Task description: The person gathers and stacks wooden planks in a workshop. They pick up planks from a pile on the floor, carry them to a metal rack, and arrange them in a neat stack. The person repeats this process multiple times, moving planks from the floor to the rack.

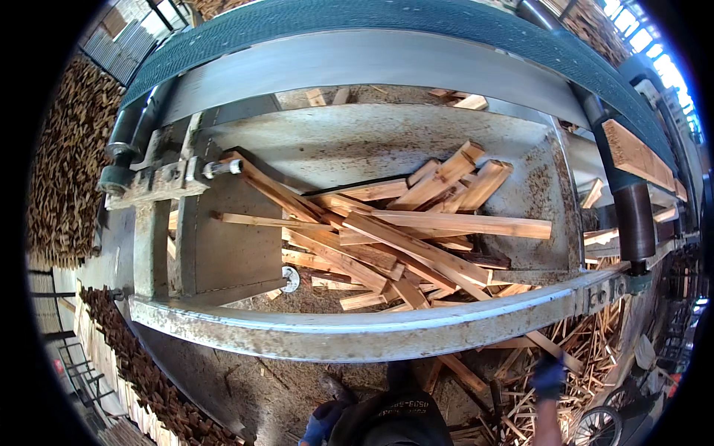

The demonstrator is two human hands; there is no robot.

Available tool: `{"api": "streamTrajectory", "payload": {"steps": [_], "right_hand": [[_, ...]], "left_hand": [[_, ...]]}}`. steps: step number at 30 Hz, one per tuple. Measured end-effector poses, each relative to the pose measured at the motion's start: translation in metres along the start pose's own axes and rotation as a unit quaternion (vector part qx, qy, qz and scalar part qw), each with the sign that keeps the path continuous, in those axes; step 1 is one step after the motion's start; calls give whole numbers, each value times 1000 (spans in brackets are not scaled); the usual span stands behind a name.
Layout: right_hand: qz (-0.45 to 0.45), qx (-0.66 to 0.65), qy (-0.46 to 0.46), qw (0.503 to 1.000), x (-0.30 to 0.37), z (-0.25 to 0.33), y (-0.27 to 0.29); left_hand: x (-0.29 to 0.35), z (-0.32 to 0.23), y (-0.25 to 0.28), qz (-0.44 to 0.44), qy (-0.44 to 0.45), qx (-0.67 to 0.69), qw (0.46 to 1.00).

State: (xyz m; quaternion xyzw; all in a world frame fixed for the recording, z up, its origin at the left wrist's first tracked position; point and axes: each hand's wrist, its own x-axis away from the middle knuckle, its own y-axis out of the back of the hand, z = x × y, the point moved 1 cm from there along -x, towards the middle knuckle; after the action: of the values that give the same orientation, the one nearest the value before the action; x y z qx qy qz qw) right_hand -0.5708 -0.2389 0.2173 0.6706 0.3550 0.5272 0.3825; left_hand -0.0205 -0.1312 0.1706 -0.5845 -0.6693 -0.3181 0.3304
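Observation:
My right hand (548, 377), in a dark blue glove, is low on the right beside a wooden offcut (554, 351) near the frame's lower rail. It is dark and smeared, so I cannot tell whether it grips that piece. My left hand (323, 422), in a blue glove, hangs by my dark clothing at the lower edge, its fingers not clear. Ahead, a jumbled pile of wooden offcuts (387, 256) lies inside a rusty pale metal frame (357, 334). Above it runs a green conveyor belt (357, 18). A wooden block (638, 154) sits at its right end.
Thin wood scraps (595, 349) litter the floor at right, near a spoked wheel (599, 427). Tall stacks of wood (71, 163) stand at far left, with another long wood stack (141, 372) at lower left. Rollers (632, 223) and a protruding bolt (223, 168) flank the frame.

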Motion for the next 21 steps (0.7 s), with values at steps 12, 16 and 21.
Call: {"api": "streamTrajectory", "payload": {"steps": [12,16,21], "right_hand": [[-15,-468,78,880,-43,13,-53],[38,-528,38,847,-84,117,-33],[139,-626,-1,767,-84,164,-43]], "left_hand": [[-252,-259,58,-165,-224,330,902],[-287,-331,63,-177,-203,350,897],[-255,-313,27,-253,-314,231,885]]}}
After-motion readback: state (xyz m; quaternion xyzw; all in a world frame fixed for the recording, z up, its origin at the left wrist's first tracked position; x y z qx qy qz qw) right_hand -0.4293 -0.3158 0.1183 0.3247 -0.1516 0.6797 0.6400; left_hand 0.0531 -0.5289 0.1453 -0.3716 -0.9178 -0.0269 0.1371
